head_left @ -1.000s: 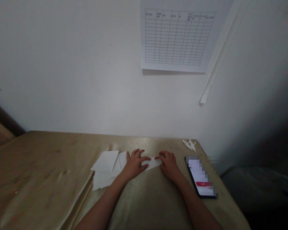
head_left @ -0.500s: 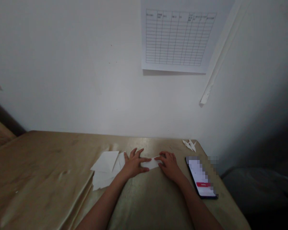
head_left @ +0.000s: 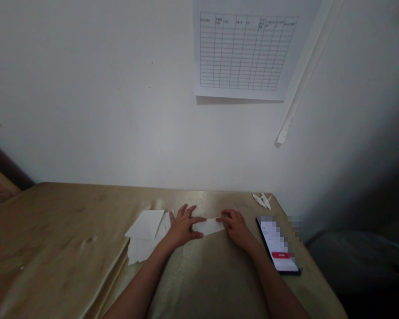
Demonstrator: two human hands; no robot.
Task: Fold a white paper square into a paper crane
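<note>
A small folded white paper [head_left: 211, 226] lies flat on the tan table [head_left: 69, 239] between my two hands. My left hand [head_left: 182, 227] rests on the paper's left end with fingers spread and flat, index finger pointing along its top edge. My right hand [head_left: 235, 226] presses the paper's right end with curled fingertips. Neither hand lifts the paper off the table.
A loose stack of white paper sheets [head_left: 146, 237] lies just left of my left hand. A phone [head_left: 279, 250] with a lit screen lies to the right. Small folded paper pieces [head_left: 262, 200] sit at the far right corner. A printed grid sheet [head_left: 244, 51] hangs on the wall.
My left hand's fingers have spread a little and shifted slightly left along the paper. The right hand stays almost still on the paper's right end.
</note>
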